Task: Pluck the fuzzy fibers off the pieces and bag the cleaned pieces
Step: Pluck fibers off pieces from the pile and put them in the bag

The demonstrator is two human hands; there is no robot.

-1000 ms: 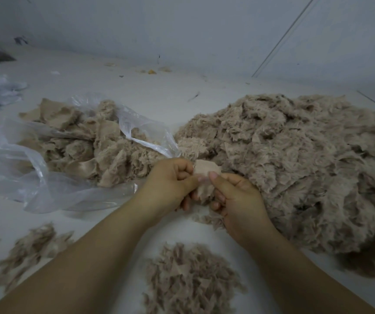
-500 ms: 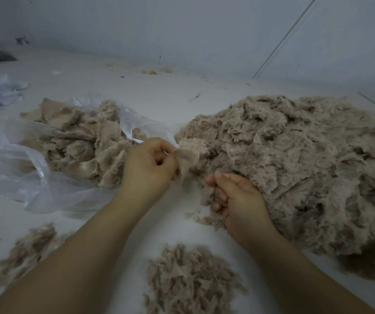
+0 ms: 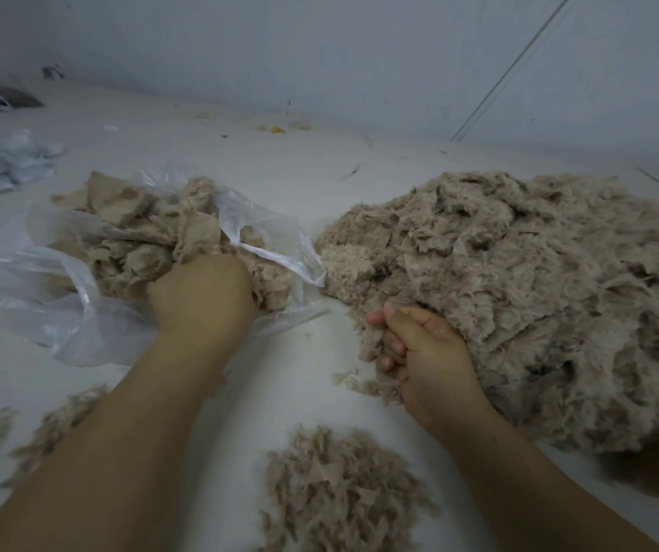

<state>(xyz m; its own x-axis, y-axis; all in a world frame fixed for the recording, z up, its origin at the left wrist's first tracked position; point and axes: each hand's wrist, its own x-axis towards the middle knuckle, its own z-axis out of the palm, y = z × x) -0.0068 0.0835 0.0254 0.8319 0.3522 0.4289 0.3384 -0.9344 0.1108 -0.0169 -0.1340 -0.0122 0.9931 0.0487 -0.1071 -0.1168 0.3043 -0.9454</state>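
Observation:
A clear plastic bag (image 3: 77,308) lies open at the left, holding several beige cleaned pieces (image 3: 133,249). My left hand (image 3: 200,300) reaches into the bag's mouth, knuckles up, its fingers buried among the pieces and hidden. A big pile of fuzzy beige pieces (image 3: 519,292) fills the right side. At the pile's near left edge, my right hand (image 3: 423,352) rests on the table with its fingers curled round a tuft of fuzzy fibers (image 3: 367,344).
A heap of plucked fibers (image 3: 340,492) lies near the front between my forearms, with a thinner scatter of fibers (image 3: 53,428) at the front left. Crumpled plastic bags (image 3: 5,161) sit at the far left. A grey wall (image 3: 320,53) closes the back.
My left hand pulled a piece away from my right hand and carried it left into the bag. My right hand stayed by the pile, still holding the tuft.

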